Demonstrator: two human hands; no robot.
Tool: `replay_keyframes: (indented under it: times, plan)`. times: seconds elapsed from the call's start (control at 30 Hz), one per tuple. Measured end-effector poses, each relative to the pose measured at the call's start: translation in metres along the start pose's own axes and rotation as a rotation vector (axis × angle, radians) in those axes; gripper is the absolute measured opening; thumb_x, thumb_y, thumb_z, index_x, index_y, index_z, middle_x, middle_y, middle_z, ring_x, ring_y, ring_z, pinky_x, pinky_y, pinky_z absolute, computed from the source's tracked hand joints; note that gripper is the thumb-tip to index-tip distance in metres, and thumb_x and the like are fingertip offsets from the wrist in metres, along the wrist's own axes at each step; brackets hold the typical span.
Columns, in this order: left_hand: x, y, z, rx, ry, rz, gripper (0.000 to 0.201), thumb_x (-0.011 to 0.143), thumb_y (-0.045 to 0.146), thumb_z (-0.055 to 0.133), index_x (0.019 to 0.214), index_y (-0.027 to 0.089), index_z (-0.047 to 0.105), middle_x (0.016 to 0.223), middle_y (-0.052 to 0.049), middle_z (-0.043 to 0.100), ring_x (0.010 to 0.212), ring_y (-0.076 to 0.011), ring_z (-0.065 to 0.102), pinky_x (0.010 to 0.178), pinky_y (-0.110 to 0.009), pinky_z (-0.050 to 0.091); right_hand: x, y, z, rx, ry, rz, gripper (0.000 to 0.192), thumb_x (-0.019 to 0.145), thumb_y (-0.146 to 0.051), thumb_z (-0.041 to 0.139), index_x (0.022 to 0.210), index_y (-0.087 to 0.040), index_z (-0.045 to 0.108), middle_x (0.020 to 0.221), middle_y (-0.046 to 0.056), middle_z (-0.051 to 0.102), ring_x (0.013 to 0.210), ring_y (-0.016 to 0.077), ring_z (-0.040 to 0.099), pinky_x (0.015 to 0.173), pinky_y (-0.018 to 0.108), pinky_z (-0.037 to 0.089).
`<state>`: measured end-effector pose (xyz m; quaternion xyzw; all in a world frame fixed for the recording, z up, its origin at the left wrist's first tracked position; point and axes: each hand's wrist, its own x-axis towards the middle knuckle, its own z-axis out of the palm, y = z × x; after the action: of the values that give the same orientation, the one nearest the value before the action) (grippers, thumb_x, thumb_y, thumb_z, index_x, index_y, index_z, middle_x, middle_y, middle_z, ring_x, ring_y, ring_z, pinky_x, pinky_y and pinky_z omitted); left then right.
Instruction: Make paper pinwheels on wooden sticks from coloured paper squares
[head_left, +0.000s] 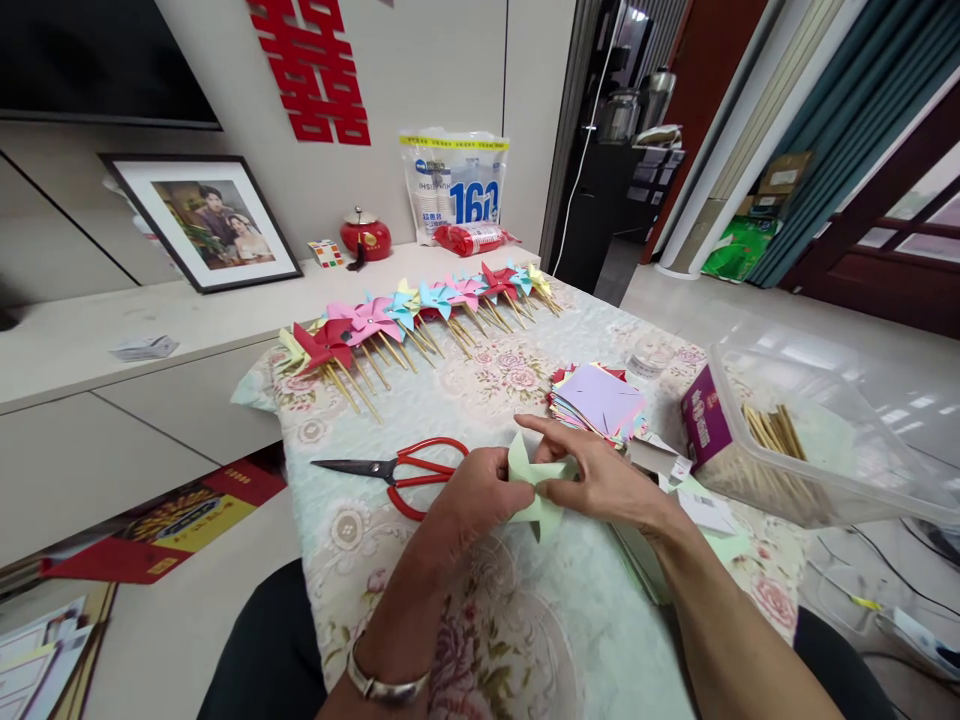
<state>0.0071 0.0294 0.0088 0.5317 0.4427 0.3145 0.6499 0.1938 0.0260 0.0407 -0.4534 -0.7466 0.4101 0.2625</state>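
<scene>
A pale green paper pinwheel (pixel 547 515) is held between both hands over the table, its blades folded toward the middle. My left hand (pixel 480 492) grips it from the left, the thumb pressed near its centre. From the right, my right hand (pixel 592 475) pinches it at the centre, with the index finger stretched out above. Red-handled scissors (pixel 431 462) lie left of the hands, blades pointing left. Just beyond the right hand sits a stack of coloured paper squares (pixel 600 395), a lilac one on top.
Finished pinwheels on sticks (pixel 367 325) lie in a row along the table's far edge. A clear plastic box (pixel 840 480) with wooden sticks (pixel 776 430) stands at the right. Small white boxes (pixel 705 510) and a tape roll (pixel 651 357) lie nearby. A cabinet (pixel 60 365) borders the table.
</scene>
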Motion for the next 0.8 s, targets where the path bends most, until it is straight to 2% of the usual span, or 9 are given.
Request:
replay_keyframes:
  times: [0.23,0.43,0.53,0.67,0.8]
  plan:
    - [0.002,-0.008,0.000,-0.024,0.042,0.027,0.006,0.054,0.013,0.069,0.060,0.016,0.067,0.056,0.000,0.060,0.054,-0.0153,0.050,0.049,-0.024,0.030,0.001,0.004,0.005,-0.057,-0.022,-0.034,0.083,0.067,-0.006,0.058,0.147,-0.024,0.049,0.085,-0.001,0.065,0.077,0.0169,0.058,0.070,0.027,0.045]
    - [0.002,-0.002,0.002,-0.033,0.023,0.002,0.016,0.058,0.019,0.075,0.072,0.015,0.069,0.065,-0.002,0.066,0.059,-0.0162,0.056,0.053,-0.023,0.036,0.002,0.006,0.003,-0.006,-0.002,0.028,0.082,0.065,-0.005,0.058,0.145,-0.019,0.050,0.080,-0.002,0.062,0.073,0.0147,0.056,0.065,0.025,0.042]
    - [0.000,0.005,0.001,-0.101,0.050,-0.020,0.025,0.065,0.032,0.077,0.081,0.014,0.068,0.069,-0.003,0.067,0.060,-0.0147,0.056,0.056,-0.024,0.039,0.003,0.010,0.002,0.149,0.061,0.082,0.080,0.068,-0.007,0.059,0.146,-0.020,0.048,0.077,-0.004,0.060,0.069,0.0131,0.055,0.060,0.023,0.041]
    - [-0.003,0.012,0.000,-0.280,0.146,0.045,0.036,0.073,0.047,0.073,0.089,0.015,0.068,0.074,-0.002,0.066,0.065,-0.0134,0.056,0.059,-0.023,0.041,0.007,0.012,0.003,0.437,0.168,0.142,0.080,0.069,-0.014,0.063,0.147,-0.019,0.044,0.077,-0.003,0.062,0.066,0.0141,0.058,0.058,0.023,0.042]
    - [-0.004,0.015,0.004,-0.391,0.171,0.070,0.038,0.067,0.043,0.078,0.091,0.014,0.069,0.078,-0.004,0.069,0.068,-0.0142,0.059,0.059,-0.024,0.043,0.012,0.008,0.009,0.617,0.283,0.153,0.077,0.064,-0.017,0.067,0.139,-0.016,0.048,0.077,-0.003,0.065,0.064,0.0145,0.059,0.059,0.025,0.045]
